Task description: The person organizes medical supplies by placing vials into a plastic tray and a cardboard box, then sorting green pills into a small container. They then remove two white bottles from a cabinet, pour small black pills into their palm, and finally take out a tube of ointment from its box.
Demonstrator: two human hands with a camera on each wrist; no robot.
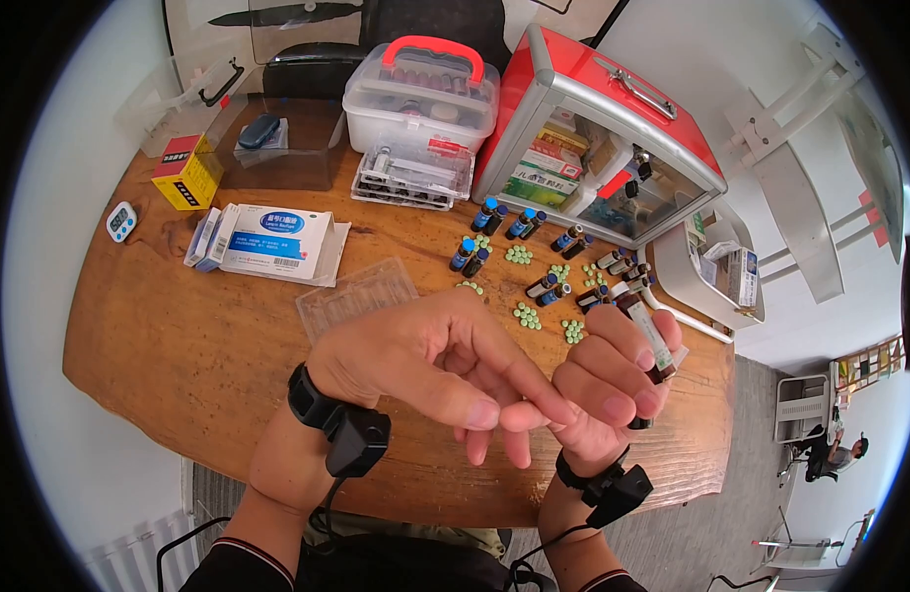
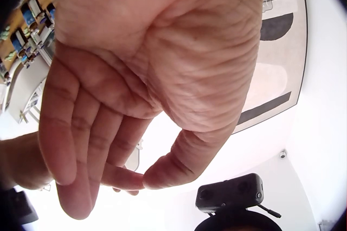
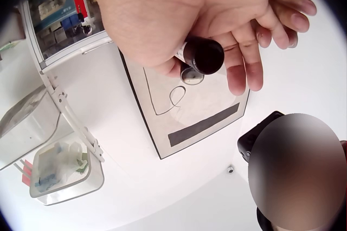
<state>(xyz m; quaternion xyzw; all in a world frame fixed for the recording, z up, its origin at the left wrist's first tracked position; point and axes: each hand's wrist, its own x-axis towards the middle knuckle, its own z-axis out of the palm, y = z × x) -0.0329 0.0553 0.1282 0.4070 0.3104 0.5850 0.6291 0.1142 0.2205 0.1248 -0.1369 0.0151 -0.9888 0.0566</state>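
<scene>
In the head view the left hand [image 1: 425, 360] is above the table's front half, its fingers loosely extended and touching the palm side of the right hand [image 1: 613, 385]. No object shows in the left hand [image 2: 146, 74]. Curled fingers of the right hand grip a brown vial [image 1: 648, 331] with a pale label, tilted; a dark end of another shows below them. From the right wrist, a dark vial end [image 3: 207, 56] and a second vial [image 3: 192, 76] are seen against the right palm. Beyond the hands stand and lie small blue-capped vials [image 1: 462, 255] beside piles of green tablets [image 1: 527, 315].
A clear plastic tray [image 1: 356, 294] lies left of centre, near white-blue boxes [image 1: 275, 242]. Behind are a yellow box [image 1: 187, 174], a lidded case [image 1: 420, 104] and a red-silver cabinet [image 1: 598, 133]. A white bin [image 1: 711, 271] stands right, a timer [image 1: 121, 222] left.
</scene>
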